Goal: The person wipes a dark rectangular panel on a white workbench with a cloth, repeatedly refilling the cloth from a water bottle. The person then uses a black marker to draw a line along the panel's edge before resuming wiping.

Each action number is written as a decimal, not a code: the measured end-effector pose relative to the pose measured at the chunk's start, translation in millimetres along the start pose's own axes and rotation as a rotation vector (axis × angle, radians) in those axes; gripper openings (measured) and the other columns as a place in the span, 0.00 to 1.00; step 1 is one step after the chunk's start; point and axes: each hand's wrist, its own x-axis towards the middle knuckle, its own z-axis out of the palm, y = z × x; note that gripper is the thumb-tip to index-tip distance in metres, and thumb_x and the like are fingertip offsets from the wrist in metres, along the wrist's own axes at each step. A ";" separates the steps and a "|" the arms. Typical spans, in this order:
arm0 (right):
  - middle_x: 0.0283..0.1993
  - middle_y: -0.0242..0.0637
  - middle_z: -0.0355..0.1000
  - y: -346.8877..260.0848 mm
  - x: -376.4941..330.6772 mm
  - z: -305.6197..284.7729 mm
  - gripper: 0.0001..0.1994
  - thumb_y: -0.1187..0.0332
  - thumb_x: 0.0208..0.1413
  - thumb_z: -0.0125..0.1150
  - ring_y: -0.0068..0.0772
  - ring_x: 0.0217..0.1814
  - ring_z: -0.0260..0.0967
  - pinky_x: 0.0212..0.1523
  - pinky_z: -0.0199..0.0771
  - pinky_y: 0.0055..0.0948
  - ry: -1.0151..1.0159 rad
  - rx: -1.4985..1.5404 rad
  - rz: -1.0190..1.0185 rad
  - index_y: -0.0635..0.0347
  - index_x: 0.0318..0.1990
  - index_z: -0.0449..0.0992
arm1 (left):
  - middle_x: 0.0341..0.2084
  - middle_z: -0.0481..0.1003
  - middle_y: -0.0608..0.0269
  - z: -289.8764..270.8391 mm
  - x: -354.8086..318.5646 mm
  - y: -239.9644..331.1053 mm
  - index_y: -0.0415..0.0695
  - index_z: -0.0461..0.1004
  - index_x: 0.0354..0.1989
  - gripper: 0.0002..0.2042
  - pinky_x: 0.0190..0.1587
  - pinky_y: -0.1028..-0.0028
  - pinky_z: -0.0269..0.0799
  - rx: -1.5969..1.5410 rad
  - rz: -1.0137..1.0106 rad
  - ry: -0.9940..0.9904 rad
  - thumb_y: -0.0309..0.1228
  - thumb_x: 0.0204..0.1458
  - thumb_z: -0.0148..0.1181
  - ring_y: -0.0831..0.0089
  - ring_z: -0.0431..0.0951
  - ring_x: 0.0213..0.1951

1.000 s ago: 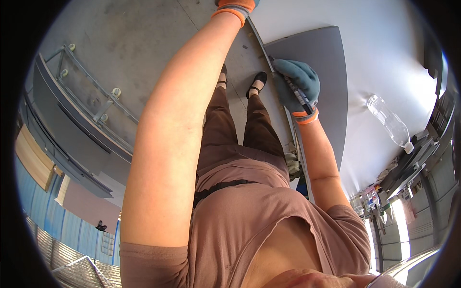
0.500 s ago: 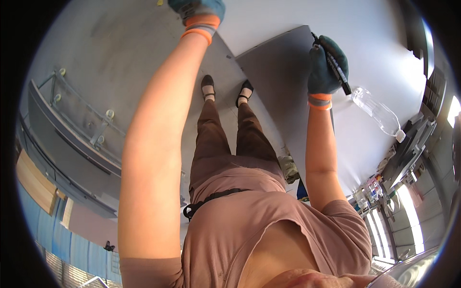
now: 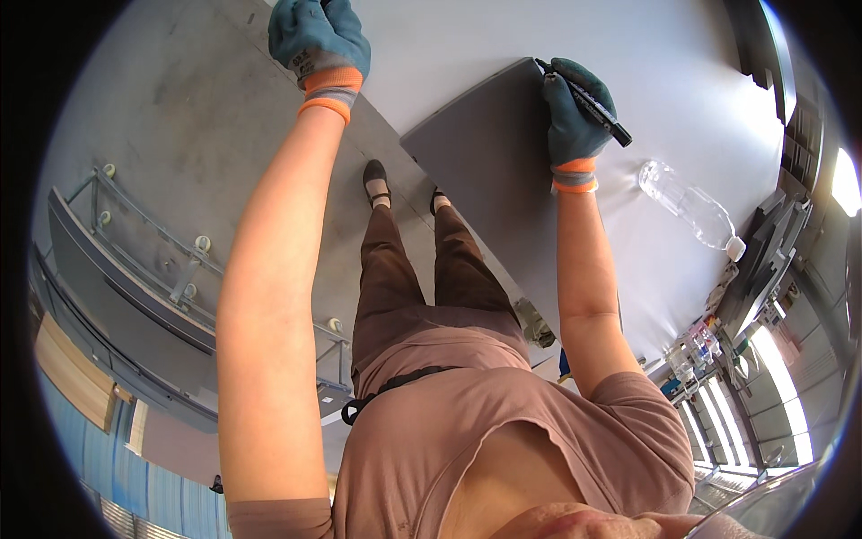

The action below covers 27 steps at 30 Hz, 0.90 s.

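My right hand (image 3: 577, 112), in a blue-green glove with an orange cuff, holds a black marker pen (image 3: 603, 117) slantwise. It rests over the far right part of a dark grey panel (image 3: 489, 135), and the pen's far end is by the panel's far corner. My left hand (image 3: 319, 40), gloved the same way, is at the far left by the white table's edge. Its fingers are curled closed. A small dark bit shows at the fingers by the picture's top edge; what it is I cannot make out.
A clear plastic bottle (image 3: 690, 207) with a white cap lies on the white table (image 3: 682, 99), right of my right hand. A wheeled metal cart (image 3: 135, 278) stands on the grey floor to the left. Several bottles and other items crowd the table's near right end.
My left hand has come nearer and shifted left, so more of it shows. The right hand, still holding the marker pen, appears slightly farther left. The whole view has shifted a little.
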 end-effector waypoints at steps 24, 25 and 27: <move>0.43 0.39 0.82 0.2 0.2 1.4 0.10 0.77 0.57 0.67 0.28 0.42 0.80 0.46 0.81 0.26 0.003 -0.012 -0.036 0.68 0.46 0.82 | 0.43 0.78 0.46 2.8 -0.2 -3.3 0.35 0.77 0.48 0.11 0.53 0.55 0.75 0.006 -0.007 0.009 0.27 0.59 0.62 0.47 0.79 0.47; 0.43 0.39 0.82 0.2 0.4 1.2 0.10 0.77 0.57 0.67 0.28 0.42 0.80 0.46 0.81 0.26 -0.008 -0.027 -0.027 0.67 0.46 0.82 | 0.43 0.78 0.46 3.3 -0.9 -3.3 0.35 0.77 0.48 0.11 0.53 0.55 0.75 0.006 -0.012 0.012 0.27 0.59 0.62 0.47 0.79 0.47; 0.43 0.39 0.82 1.4 0.6 1.3 0.10 0.78 0.56 0.68 0.27 0.42 0.80 0.46 0.81 0.26 -0.015 -0.038 -0.042 0.67 0.46 0.82 | 0.43 0.78 0.47 3.9 -1.8 -3.3 0.36 0.77 0.48 0.11 0.53 0.56 0.75 0.005 -0.024 0.018 0.26 0.59 0.62 0.47 0.79 0.47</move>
